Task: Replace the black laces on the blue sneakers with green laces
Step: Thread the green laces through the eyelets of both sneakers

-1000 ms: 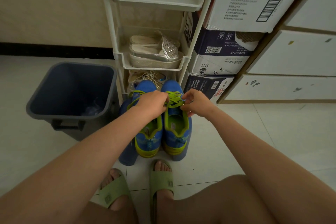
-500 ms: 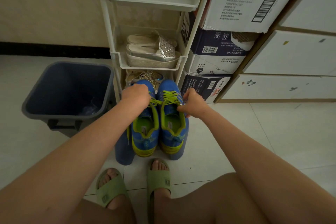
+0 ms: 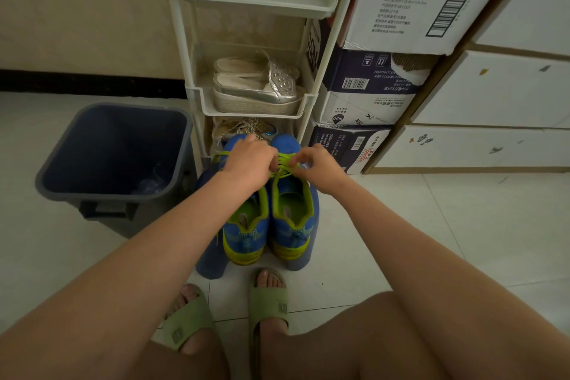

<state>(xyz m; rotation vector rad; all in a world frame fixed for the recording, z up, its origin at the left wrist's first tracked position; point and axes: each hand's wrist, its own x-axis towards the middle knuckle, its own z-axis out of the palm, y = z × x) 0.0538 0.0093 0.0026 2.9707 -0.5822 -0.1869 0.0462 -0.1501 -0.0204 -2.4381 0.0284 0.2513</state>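
Left hand [image 3: 249, 163] and right hand [image 3: 319, 168] pinch the green laces [image 3: 285, 167] over the right blue sneaker [image 3: 291, 216]. The left hand hides the left blue sneaker [image 3: 243, 231] lacing. Both sneakers stand on a blue stool [image 3: 209, 261]. Dark bin [image 3: 77, 145] left, shoe rack [image 3: 197, 92] behind, cardboard boxes [image 3: 364, 102] right.

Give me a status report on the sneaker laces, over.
Left hand and right hand both pinching the green lace on the right-side sneaker. No black lace in sight. Bin to the left, not in the way.

Your tiled floor [image 3: 447, 225] bears the grey bin [image 3: 108, 219], white rack [image 3: 253, 114], stacked boxes [image 3: 364, 102] and your sandalled feet [image 3: 268, 302]
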